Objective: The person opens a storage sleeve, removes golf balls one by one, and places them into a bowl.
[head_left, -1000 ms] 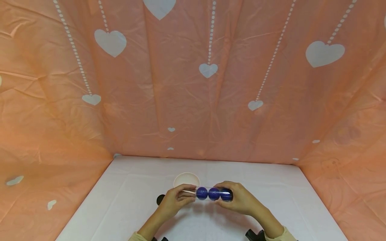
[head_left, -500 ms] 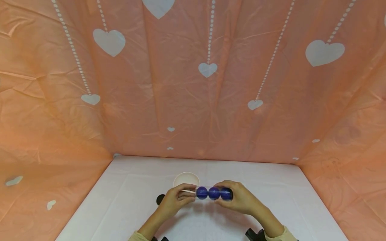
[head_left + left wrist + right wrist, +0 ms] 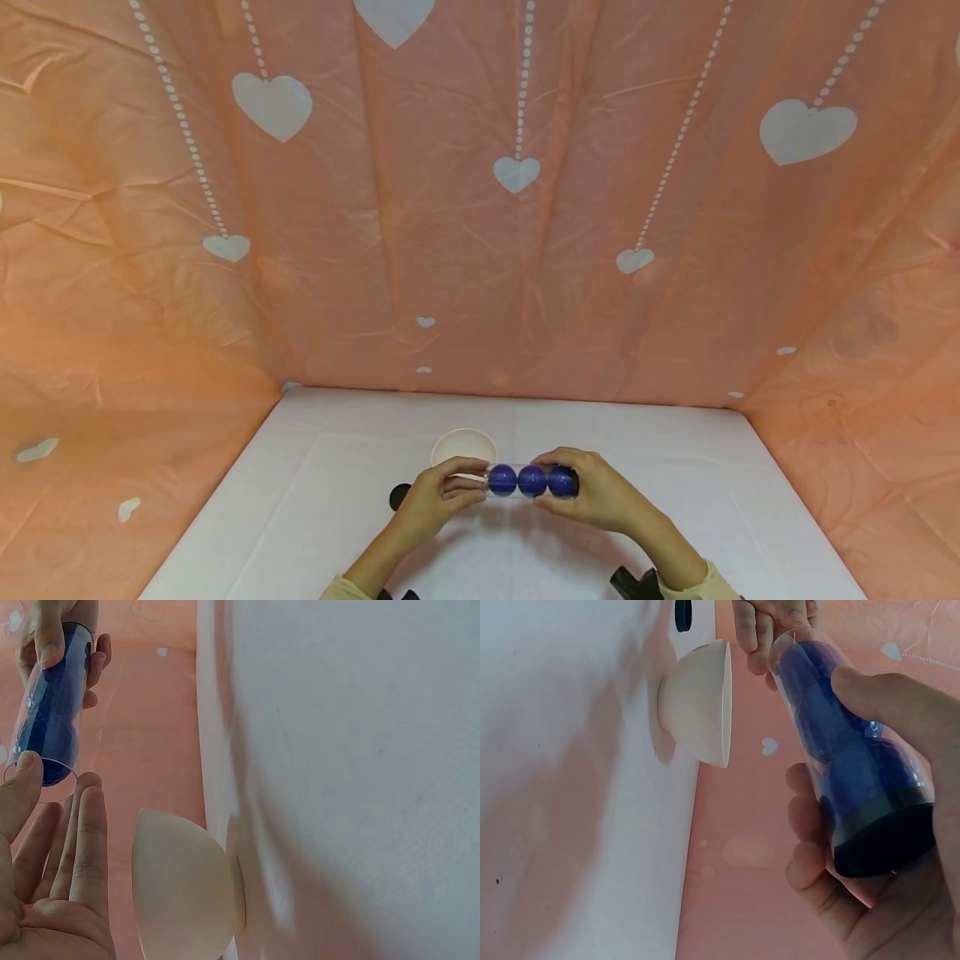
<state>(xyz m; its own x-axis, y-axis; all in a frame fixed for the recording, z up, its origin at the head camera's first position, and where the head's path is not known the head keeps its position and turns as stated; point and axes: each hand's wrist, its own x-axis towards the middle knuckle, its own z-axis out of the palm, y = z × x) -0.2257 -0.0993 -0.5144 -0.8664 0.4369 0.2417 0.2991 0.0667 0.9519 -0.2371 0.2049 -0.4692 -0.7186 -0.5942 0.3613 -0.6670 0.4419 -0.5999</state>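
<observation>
In the head view, a clear tube (image 3: 533, 468) lies level above the table, held between both hands. Several deep-blue balls (image 3: 502, 481) sit in a row inside it. At the tube's right end my right hand (image 3: 592, 493) grips it with curled fingers and thumb, near a black cap (image 3: 885, 841) seen in the right wrist view. My left hand (image 3: 438, 500) holds the opposite end between thumb and fingertips; there the left wrist view shows an uncapped clear rim (image 3: 63, 796). The nearest ball lies just inside that rim.
A cream bowl (image 3: 463, 442) stands on the white table (image 3: 360, 433) behind my left hand. Beside that wrist lies a round black lid (image 3: 398, 497). Orange sheeting with white hearts (image 3: 517, 275) walls off the back and sides.
</observation>
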